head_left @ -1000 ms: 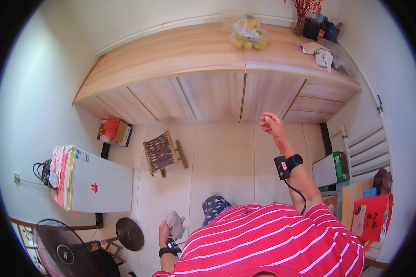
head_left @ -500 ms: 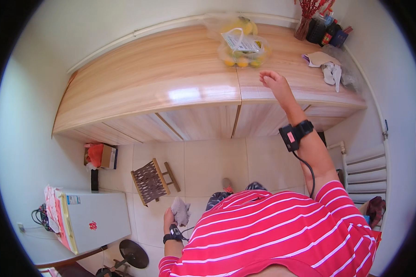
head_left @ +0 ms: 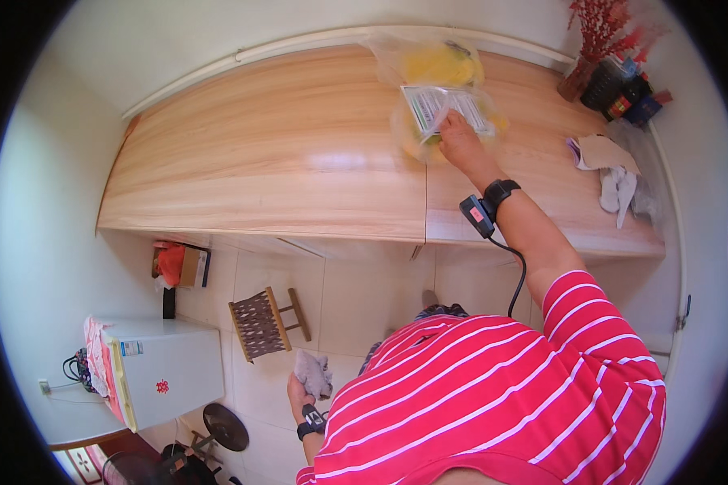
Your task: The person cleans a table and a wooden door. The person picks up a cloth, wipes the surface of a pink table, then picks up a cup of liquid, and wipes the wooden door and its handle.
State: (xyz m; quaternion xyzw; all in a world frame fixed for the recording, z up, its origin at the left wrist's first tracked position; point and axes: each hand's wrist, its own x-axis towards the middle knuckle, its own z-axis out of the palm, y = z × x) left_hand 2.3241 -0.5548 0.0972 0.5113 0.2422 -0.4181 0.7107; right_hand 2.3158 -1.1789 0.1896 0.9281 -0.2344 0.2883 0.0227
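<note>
My right hand (head_left: 461,142) is closed on the clear plastic bag of fruit (head_left: 415,152), which sits on the wooden cabinet top (head_left: 243,153). Yellow fruit (head_left: 441,66) shows through the bag's far part, and a white printed sheet or packet (head_left: 465,109) lies on it by my fingers. Low at my side, my left hand (head_left: 301,394) grips a crumpled grey cloth (head_left: 314,375). Both wrists wear black straps with small devices, a cable running from the right one.
Dried red flowers in a vase (head_left: 576,79), dark bottles (head_left: 611,93) and white gloves or cloths (head_left: 619,190) stand or lie at the right end. On the floor are a woven folding stool (head_left: 259,325) and a box (head_left: 194,267). A white fridge (head_left: 170,364) stands left.
My right hand has reached forward from the cabinet's front part onto the bag and closed on it. My body has leaned closer to the cabinet. The cloth stays in my left hand.
</note>
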